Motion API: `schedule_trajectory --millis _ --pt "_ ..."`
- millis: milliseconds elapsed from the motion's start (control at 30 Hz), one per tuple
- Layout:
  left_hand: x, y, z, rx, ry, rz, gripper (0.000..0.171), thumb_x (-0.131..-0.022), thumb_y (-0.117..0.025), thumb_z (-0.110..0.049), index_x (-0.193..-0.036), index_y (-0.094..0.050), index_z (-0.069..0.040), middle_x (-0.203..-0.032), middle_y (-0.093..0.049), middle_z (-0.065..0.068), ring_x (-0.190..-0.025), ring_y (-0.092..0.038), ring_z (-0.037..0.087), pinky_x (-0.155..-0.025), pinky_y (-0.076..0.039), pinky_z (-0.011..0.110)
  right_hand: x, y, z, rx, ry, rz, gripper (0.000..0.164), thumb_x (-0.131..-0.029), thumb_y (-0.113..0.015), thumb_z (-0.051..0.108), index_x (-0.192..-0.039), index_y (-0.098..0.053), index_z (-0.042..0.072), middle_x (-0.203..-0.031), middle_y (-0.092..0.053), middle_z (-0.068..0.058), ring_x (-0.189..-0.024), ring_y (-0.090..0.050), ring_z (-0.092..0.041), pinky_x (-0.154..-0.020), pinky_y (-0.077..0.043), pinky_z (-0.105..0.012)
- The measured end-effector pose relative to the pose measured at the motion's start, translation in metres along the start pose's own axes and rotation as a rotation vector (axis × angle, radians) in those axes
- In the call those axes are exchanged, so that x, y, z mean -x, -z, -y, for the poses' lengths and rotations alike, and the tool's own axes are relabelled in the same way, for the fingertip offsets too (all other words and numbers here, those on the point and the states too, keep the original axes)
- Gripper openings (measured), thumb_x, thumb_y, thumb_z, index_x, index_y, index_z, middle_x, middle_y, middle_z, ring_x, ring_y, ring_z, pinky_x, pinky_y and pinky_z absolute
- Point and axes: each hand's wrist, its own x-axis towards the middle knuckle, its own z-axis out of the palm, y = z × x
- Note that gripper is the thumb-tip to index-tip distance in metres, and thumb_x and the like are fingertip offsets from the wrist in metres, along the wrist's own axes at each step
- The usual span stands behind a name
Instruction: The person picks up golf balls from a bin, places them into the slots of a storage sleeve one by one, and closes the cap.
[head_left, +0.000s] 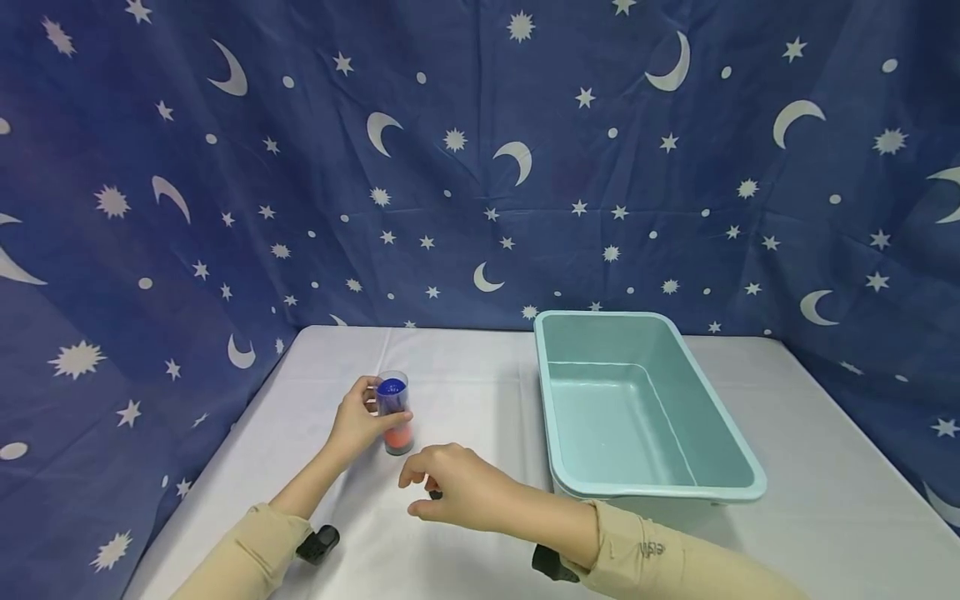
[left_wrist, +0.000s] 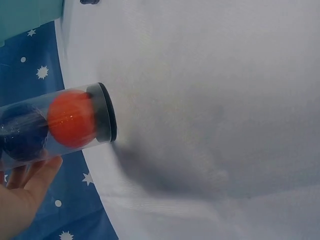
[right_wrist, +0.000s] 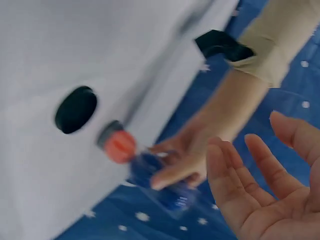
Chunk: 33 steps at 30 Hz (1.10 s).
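Note:
My left hand [head_left: 358, 423] grips a clear plastic tube [left_wrist: 37, 95] around its side. Inside it, a blue ball [head_left: 392, 387] sits above an orange ball [left_wrist: 72, 119]. A dark cap [left_wrist: 104, 112] closes the lower end, close to the white cloth; whether it touches cannot be told. The upper end looks uncovered. My right hand [head_left: 472, 487] hovers just to the right of the tube, fingers loosely bent and holding nothing. On the cloth below it lies a dark round lid [right_wrist: 76, 110], mostly hidden by that hand in the head view.
A pale teal tub [head_left: 622, 425] stands on the right half of the white-covered table [head_left: 465, 358], with nothing visible inside. A blue curtain [head_left: 450, 225] with moons and stars hangs behind and beside the table.

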Motion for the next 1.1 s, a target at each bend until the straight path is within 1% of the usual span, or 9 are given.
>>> schedule_trajectory --millis 167,400,500,600,700,833,900,1000,1100 --pt "0.001 0.001 0.004 0.002 0.006 -0.007 0.061 -0.075 -0.080 -0.019 -0.122 -0.045 -0.001 -0.116 -0.060 0.024 -0.102 -0.056 0.033 -0.086 -0.048 0.043 -0.013 -0.014 -0.013 0.050 -0.076 0.042 0.022 -0.080 -0.075 0.015 -0.100 -0.068 0.013 -0.095 -0.067 0.000 -0.074 -0.060 -0.004 -0.072 -0.045 -0.015" --pt "0.001 0.002 0.010 0.021 0.004 0.007 0.062 -0.075 -0.080 -0.020 -0.122 -0.044 -0.002 -0.118 -0.059 0.024 -0.105 -0.056 0.035 -0.090 -0.046 0.046 -0.022 -0.026 -0.028 0.152 -0.186 0.105 0.033 -0.079 -0.076 0.020 -0.109 -0.066 0.012 -0.109 -0.066 -0.003 -0.101 -0.060 -0.012 -0.084 -0.049 -0.024" --pt "0.000 0.001 0.013 0.037 -0.003 0.000 0.061 -0.074 -0.080 -0.018 -0.120 -0.045 -0.003 -0.118 -0.059 0.024 -0.104 -0.056 0.034 -0.090 -0.046 0.044 -0.025 -0.032 -0.035 0.226 -0.213 0.109 0.037 -0.078 -0.077 0.020 -0.112 -0.064 0.012 -0.107 -0.064 -0.003 -0.095 -0.061 -0.013 -0.082 -0.050 -0.022" --pt "0.000 -0.001 0.017 0.050 -0.019 -0.010 0.058 -0.074 -0.081 -0.016 -0.118 -0.045 -0.002 -0.117 -0.059 0.023 -0.102 -0.057 0.032 -0.088 -0.046 0.040 -0.028 -0.040 -0.041 0.336 -0.224 0.104 0.043 -0.077 -0.078 0.020 -0.116 -0.062 0.013 -0.102 -0.061 -0.003 -0.085 -0.060 -0.014 -0.073 -0.051 -0.021" --pt "-0.001 -0.003 0.021 0.047 -0.050 -0.013 0.056 -0.074 -0.080 -0.015 -0.115 -0.045 -0.002 -0.116 -0.060 0.022 -0.100 -0.058 0.031 -0.086 -0.046 0.037 -0.030 -0.047 -0.047 0.430 -0.234 0.087 0.049 -0.074 -0.080 0.021 -0.118 -0.060 0.013 -0.103 -0.059 -0.005 -0.080 -0.059 -0.017 -0.067 -0.051 -0.023" --pt "-0.001 -0.005 0.023 0.035 -0.081 -0.015 0.052 -0.075 -0.080 -0.016 -0.112 -0.046 -0.001 -0.112 -0.060 0.021 -0.098 -0.059 0.031 -0.086 -0.047 0.037 -0.033 -0.053 -0.050 0.493 -0.241 0.073 0.055 -0.072 -0.082 0.019 -0.121 -0.056 0.014 -0.106 -0.059 -0.007 -0.080 -0.059 -0.020 -0.065 -0.051 -0.025" --pt "-0.001 -0.005 0.023 0.033 -0.079 -0.021 0.052 -0.075 -0.080 -0.016 -0.113 -0.047 -0.001 -0.111 -0.060 0.021 -0.099 -0.059 0.032 -0.087 -0.048 0.039 -0.035 -0.055 -0.050 0.509 -0.238 0.083 0.057 -0.073 -0.081 0.018 -0.123 -0.055 0.015 -0.108 -0.059 -0.008 -0.081 -0.060 -0.020 -0.066 -0.052 -0.025" --pt "0.001 -0.005 0.024 0.031 -0.070 -0.028 0.052 -0.075 -0.080 -0.017 -0.114 -0.051 0.001 -0.111 -0.061 0.021 -0.100 -0.060 0.033 -0.088 -0.048 0.042 -0.037 -0.057 -0.050 0.533 -0.219 0.099 0.053 -0.075 -0.079 0.016 -0.124 -0.058 0.016 -0.110 -0.062 -0.006 -0.085 -0.061 -0.020 -0.071 -0.052 -0.026" --pt "0.003 -0.004 0.025 0.043 -0.074 -0.035 0.050 -0.075 -0.080 -0.015 -0.113 -0.054 0.001 -0.108 -0.063 0.020 -0.101 -0.061 0.034 -0.090 -0.049 0.043 -0.039 -0.060 -0.050 0.553 -0.207 0.106 0.043 -0.077 -0.077 0.013 -0.117 -0.063 0.017 -0.105 -0.065 -0.004 -0.084 -0.063 -0.019 -0.073 -0.053 -0.026"
